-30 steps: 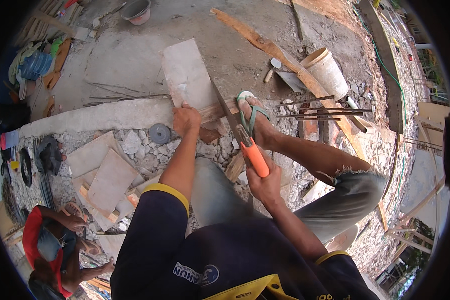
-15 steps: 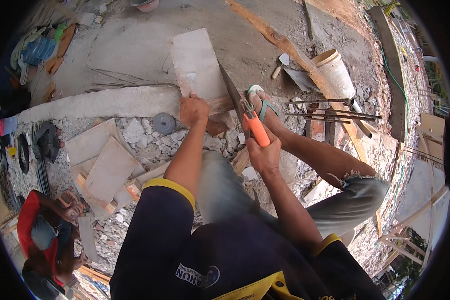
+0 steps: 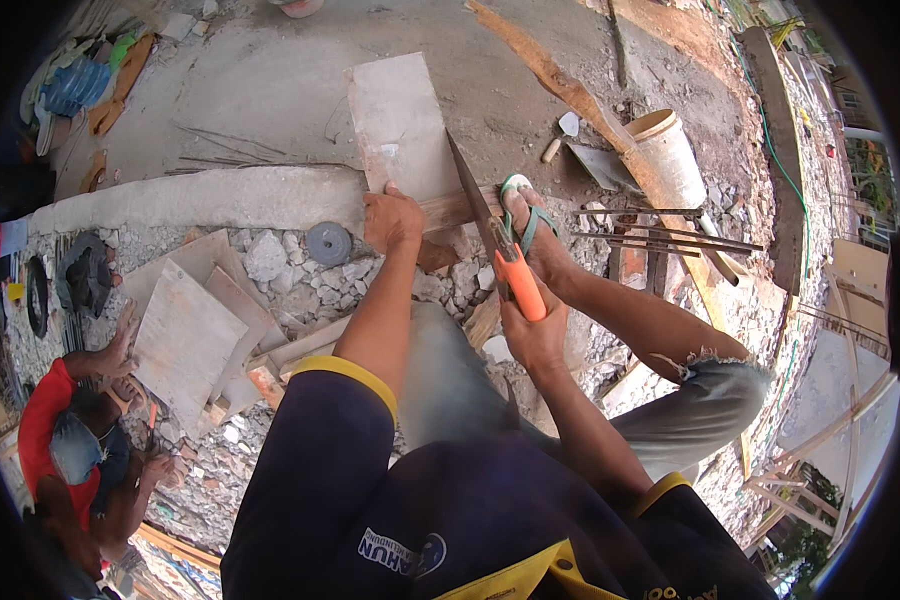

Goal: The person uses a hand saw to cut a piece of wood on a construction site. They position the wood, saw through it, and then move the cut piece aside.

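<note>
A handsaw (image 3: 478, 190) with an orange handle is in my right hand (image 3: 536, 335), the fingers wrapped round the grip. Its blade points away from me, along the right edge of a pale, flat rectangular board (image 3: 402, 115). My left hand (image 3: 392, 218) is closed on the board's near edge, thumb on top and the other fingers partly hidden. Beneath the board's near end lies a wooden plank (image 3: 448, 210). My sandalled foot (image 3: 522, 208) is just right of the blade, close to the plank's end.
A concrete ledge (image 3: 220, 200) runs left of the board. Rubble, a grey round disc (image 3: 328, 245) and loose boards (image 3: 185, 340) lie nearer. At lower left a co-worker in a red shirt (image 3: 40, 430) reaches to the boards. A bucket (image 3: 667, 160) and metal bars (image 3: 660, 240) are right.
My right hand and the saw have drawn back slightly toward me. My left hand stays on the board. The co-worker's hand has come up beside the loose boards, and one board has shifted.
</note>
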A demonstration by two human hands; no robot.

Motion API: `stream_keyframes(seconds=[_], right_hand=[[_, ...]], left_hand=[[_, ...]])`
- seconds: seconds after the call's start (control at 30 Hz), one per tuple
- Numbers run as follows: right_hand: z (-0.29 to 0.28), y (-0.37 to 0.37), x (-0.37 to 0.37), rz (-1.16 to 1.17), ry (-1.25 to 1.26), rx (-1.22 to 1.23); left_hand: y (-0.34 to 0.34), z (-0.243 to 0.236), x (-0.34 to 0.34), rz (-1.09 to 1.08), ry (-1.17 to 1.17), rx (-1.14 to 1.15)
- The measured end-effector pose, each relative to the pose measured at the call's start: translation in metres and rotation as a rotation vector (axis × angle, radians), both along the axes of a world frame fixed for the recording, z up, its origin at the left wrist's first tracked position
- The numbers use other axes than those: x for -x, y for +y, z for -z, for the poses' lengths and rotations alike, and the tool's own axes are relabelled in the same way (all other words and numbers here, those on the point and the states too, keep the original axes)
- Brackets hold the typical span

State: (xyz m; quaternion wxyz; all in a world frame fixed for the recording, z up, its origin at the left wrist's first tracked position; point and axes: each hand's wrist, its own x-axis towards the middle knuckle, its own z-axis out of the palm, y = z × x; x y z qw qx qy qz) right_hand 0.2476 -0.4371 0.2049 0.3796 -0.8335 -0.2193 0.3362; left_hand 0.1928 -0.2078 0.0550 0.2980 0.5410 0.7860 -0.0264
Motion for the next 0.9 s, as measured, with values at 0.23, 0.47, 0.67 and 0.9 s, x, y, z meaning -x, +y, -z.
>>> stream_keyframes(seconds=[0.23,0.47,0.67,0.9], right_hand=[[-0.02,-0.045,0.007,0.059,0.176,-0.04],[0.004,-0.025,0.0,0.004,-0.038,-0.004],[0.007,-0.023,-0.003,-0.035,-0.009,0.068],[-0.009,-0.045,0.006,0.024,0.079,-0.007]], left_hand=[[-0.001,0.002,0.0,-0.016,0.001,-0.02],[-0.006,0.002,0.001,-0.059,-0.115,-0.063],[0.0,0.004,0.001,-0.017,-0.035,-0.007],[-0.003,0.002,-0.002,-0.049,-0.052,-0.044]])
